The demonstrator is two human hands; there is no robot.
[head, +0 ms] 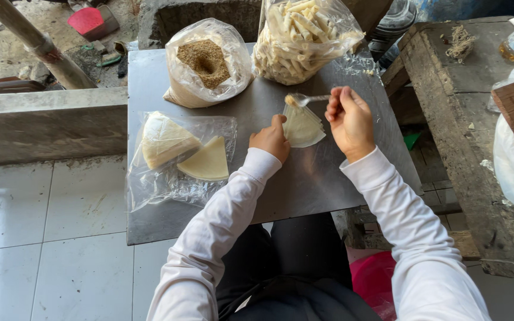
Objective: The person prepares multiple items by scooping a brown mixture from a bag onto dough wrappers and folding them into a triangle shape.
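Sleeves: two long white sleeves (221,238) lie nearest the camera, running up from the bottom edge to both hands over a dark lap.
Desk: grey metal desk (304,184) under both hands; its far edge is hidden behind the bags.
Rolls bag: clear bag of pale rolled sticks (301,38), beyond the right hand, its top cut off by the frame.
Wrapper bag: flat clear bag (176,157) to the left of the left hand, holding two stacks of pale fan-shaped wrappers.
Filling bag: open clear bag of brown crumbly filling (206,62), beyond the left hand and well apart from it.
Wrapper stack: fan-shaped stack of pale wrappers (301,126) between the hands; its narrow point faces away from the person, its rounded edge towards them, long axis running near to far.
Right hand: right hand (349,122) closed in a pinch on the handle of the spoon, just right of the stack.
Left hand: left hand (270,139) curled, fingertips pressing the stack's left edge; whether it grips anything cannot be told.
Spoon: metal spoon (304,99), long axis left to right, bowl pointing left over the stack's tip with a small lump of filling; handle end hidden in the fingers.
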